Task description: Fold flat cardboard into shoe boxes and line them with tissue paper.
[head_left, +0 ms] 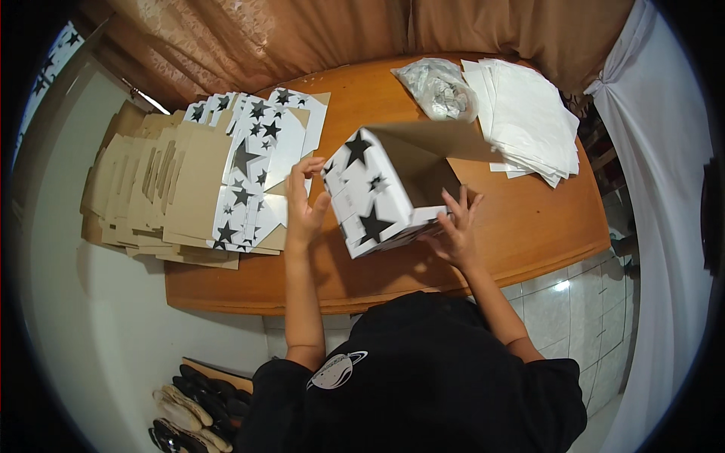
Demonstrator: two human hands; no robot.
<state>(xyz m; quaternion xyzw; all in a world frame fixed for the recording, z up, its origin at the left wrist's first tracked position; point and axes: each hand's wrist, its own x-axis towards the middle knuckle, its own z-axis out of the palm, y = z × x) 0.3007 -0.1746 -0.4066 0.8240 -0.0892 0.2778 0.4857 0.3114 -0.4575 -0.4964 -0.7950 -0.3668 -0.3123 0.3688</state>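
Star-printed carton — half-erected near the desk's front edge, top flaps open. Left hand and right hand clasp its sides. Step: squaring walls; flaps likely need folding.

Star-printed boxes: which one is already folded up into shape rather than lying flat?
The star-printed box held between the left hand and right hand stands folded, brown flap open. The others lie flat in the stack of flattened boxes at left.
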